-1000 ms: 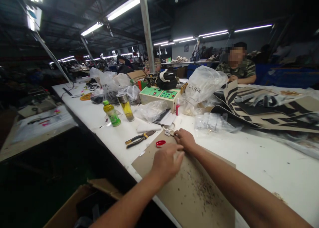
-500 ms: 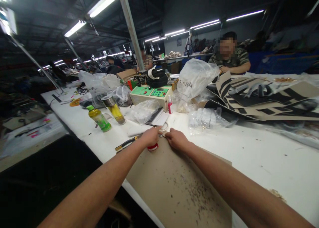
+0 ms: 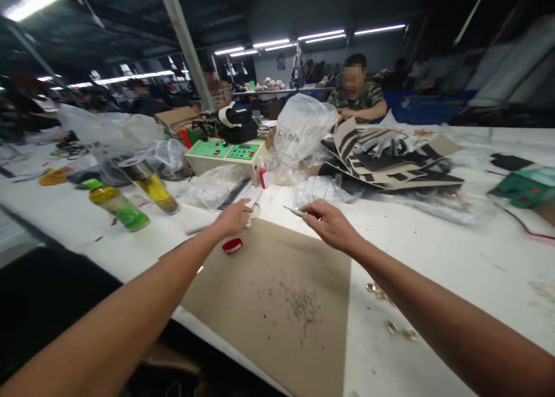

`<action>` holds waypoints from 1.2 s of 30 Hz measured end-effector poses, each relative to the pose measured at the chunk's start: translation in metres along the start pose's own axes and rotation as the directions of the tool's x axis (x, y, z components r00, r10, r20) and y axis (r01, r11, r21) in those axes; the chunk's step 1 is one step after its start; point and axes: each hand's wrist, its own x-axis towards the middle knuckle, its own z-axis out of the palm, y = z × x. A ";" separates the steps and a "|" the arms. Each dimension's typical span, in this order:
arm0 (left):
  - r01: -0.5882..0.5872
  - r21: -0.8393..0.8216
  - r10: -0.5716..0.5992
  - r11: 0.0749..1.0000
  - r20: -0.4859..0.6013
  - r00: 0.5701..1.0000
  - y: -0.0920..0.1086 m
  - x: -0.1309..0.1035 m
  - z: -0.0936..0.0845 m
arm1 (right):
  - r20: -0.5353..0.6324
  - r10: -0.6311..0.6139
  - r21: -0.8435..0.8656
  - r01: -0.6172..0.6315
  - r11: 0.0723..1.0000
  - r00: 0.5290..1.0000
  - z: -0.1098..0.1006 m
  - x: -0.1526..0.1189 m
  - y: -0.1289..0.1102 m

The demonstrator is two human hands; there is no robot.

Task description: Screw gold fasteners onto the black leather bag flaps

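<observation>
My right hand [image 3: 327,223] is closed around a thin pointed metal tool [image 3: 292,211], its tip toward the left, above the far edge of a beige board [image 3: 277,258]. Whether it is tweezers or a blade I cannot make out. At the board's far left corner is my left hand [image 3: 235,216], its fingers partly stretched and apart, beside a roll of tape [image 3: 255,211]. A small whitish thing [image 3: 247,223] shows just under its fingers. The red ring-shaped item [image 3: 233,246] lies on the board below that hand. Small dark specks [image 3: 299,304] are scattered over the board's middle.
Behind the hands stand a control box [image 3: 228,157], a red bottle [image 3: 262,174] and plastic bags [image 3: 303,128]. Two drink bottles [image 3: 117,206] are at left. Brass-coloured parts [image 3: 377,291] lie right of the board. A co-worker [image 3: 358,91] sits across the white table.
My hands were close together at the board's far edge and have moved apart. The right hand now shows the thin tool. The view has turned to the right.
</observation>
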 end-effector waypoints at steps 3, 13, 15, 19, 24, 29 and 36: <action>-0.111 -0.048 0.108 0.993 -0.061 0.992 0.045 -0.007 -0.002 | -0.215 0.334 0.431 -0.218 0.876 0.918 -0.058 -0.047 0.021; -0.384 -0.034 0.381 0.923 0.224 0.897 0.242 -0.111 0.124 | -0.501 0.734 0.795 -0.092 0.600 0.459 -0.085 -0.156 0.088; -0.345 -0.009 0.338 0.938 0.235 0.911 0.255 -0.111 0.146 | -0.511 0.741 0.795 -0.088 0.600 0.436 -0.079 -0.161 0.093; -0.305 -0.015 0.300 0.952 0.217 0.929 0.264 -0.102 0.170 | -0.491 0.740 0.788 -0.129 0.603 0.459 -0.073 -0.165 0.095; -0.253 -0.099 0.266 0.962 0.147 0.953 0.260 -0.104 0.178 | -0.468 0.723 0.758 -0.191 0.624 0.508 -0.069 -0.164 0.091; -0.138 -0.280 0.144 0.950 0.002 0.990 0.248 -0.134 0.167 | -0.451 0.701 0.724 -0.232 0.649 0.552 -0.064 -0.170 0.076; 0.045 -0.622 -0.184 0.781 -0.160 0.970 0.181 -0.184 0.127 | -0.379 0.585 0.524 -0.356 0.774 0.717 -0.045 -0.179 0.022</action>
